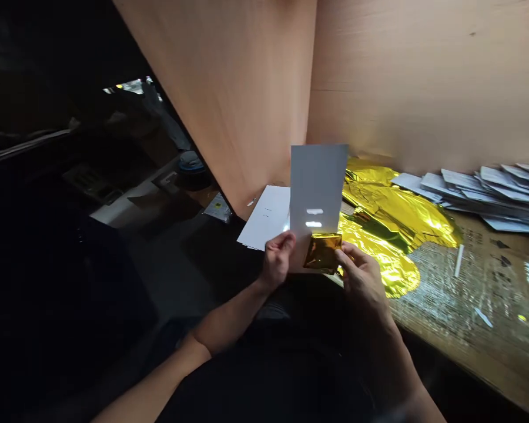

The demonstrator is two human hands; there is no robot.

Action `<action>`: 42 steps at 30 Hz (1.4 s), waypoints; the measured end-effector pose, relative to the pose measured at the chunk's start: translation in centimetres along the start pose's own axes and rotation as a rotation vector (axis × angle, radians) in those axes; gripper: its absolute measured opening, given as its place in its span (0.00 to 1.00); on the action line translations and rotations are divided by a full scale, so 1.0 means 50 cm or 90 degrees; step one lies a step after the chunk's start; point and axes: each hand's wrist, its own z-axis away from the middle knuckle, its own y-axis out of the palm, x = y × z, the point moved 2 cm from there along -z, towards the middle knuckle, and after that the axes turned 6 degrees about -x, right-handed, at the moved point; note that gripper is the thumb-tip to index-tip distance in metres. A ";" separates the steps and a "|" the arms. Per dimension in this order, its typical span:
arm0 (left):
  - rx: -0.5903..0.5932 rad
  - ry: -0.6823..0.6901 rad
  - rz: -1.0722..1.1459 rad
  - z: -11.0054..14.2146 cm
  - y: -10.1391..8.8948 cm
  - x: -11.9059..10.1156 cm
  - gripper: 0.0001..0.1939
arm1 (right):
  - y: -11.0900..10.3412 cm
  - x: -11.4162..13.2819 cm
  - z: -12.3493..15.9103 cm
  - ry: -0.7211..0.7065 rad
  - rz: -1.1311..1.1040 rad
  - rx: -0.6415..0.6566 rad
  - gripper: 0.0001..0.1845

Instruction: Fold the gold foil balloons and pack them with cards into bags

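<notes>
My left hand (277, 258) grips the lower left edge of an upright pale grey card or envelope (317, 188). My right hand (362, 279) pinches a small folded square of gold foil (322, 252), which sits against the card's lower part. Whether the foil touches the card, I cannot tell. Behind my hands, a crumpled sheet of gold metallic foil (385, 217) lies on the table. Several white paper sheets (264, 217) lie to the left of the card, partly behind it.
A fanned pile of several grey-white flat packets (489, 194) lies at the right against a light wood panel (423, 76). Another wood panel (216, 76) angles in at the left. Clear plastic over newsprint (476, 294) covers the table, with small white strips on it.
</notes>
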 end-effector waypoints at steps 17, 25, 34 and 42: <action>0.715 -0.305 -0.147 0.018 0.187 0.013 0.21 | -0.215 0.061 0.093 0.047 0.400 0.034 0.16; 0.450 -0.227 0.011 0.009 0.275 0.059 0.26 | -0.236 0.011 0.082 0.088 0.162 -0.068 0.23; 0.279 -0.404 0.147 -0.026 0.355 0.114 0.21 | -0.442 0.066 -0.172 0.045 0.793 -0.479 0.17; 0.248 -0.372 0.178 -0.054 0.320 0.106 0.29 | -0.332 0.027 -0.042 -0.013 0.560 -0.229 0.21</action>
